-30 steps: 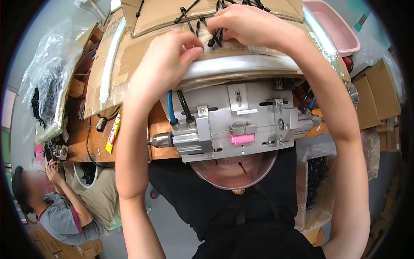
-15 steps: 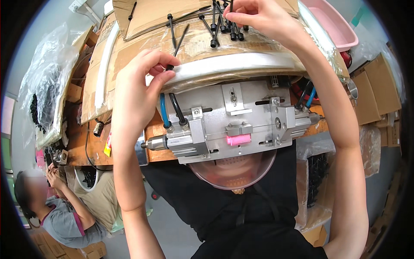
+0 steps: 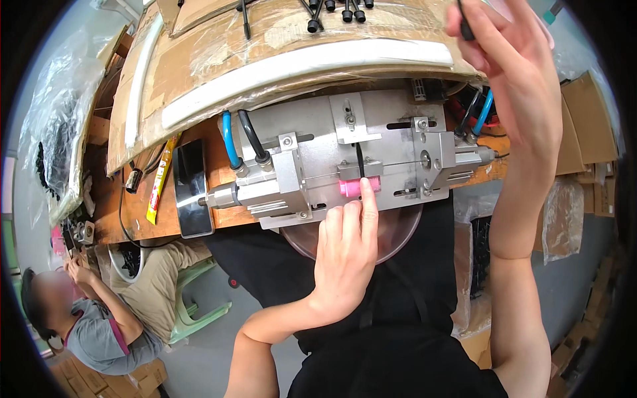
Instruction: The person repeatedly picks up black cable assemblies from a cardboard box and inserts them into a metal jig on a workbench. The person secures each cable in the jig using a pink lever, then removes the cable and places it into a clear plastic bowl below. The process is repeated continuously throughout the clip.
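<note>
A grey metal fixture [image 3: 318, 159] with air cylinders on both sides sits on a wooden bench [image 3: 139, 215]. A pink block [image 3: 352, 188] sits at its front, with a thin black piece [image 3: 359, 158] standing in the slot above it. My left hand [image 3: 345, 259] reaches up from below, and its index fingertip touches the pink block's right end. My right hand [image 3: 514, 73] is raised at the upper right, pinching a small black part [image 3: 464, 28]. Several more black parts [image 3: 338, 9] lie on the taped cardboard tray [image 3: 265, 46] behind the fixture.
Blue [image 3: 229, 142] and black [image 3: 252, 136] air hoses run into the fixture's left side. A phone [image 3: 191, 186] and a yellow stick [image 3: 161, 179] lie on the bench. A clear dome [image 3: 401, 239] hangs under the fixture. Another person [image 3: 93, 325] sits at lower left beside a green stool [image 3: 199, 312].
My left hand dropped from the cardboard tray's edge down to the pink block. My right hand left the pile of black parts and swung right, holding one.
</note>
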Demonstrator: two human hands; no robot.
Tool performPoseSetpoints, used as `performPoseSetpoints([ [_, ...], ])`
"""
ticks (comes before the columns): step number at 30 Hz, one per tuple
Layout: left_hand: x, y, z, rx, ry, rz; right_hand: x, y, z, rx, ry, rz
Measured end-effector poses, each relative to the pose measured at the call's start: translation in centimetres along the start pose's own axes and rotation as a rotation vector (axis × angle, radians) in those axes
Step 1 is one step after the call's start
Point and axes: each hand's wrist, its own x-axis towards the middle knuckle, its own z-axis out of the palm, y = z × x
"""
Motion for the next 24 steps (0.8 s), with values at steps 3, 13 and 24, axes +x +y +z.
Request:
performPoseSetpoints([
  [3,0.0,-0.1,-0.1,-0.022,-0.02,-0.019,-2.3,2.3,-2.0,0.027,0.059,-0.163],
  [13,3.7,-2.4,-3.7,-0.147,-0.018,0.113,-15.2,7.7,3.4,-0.657,0.023,-0.247],
  [24,17.0,-8.8,-10.9,-0.245,0.017,0.116,-15.4,11.5,7.4,-0.672,-0.156,-0.28],
])
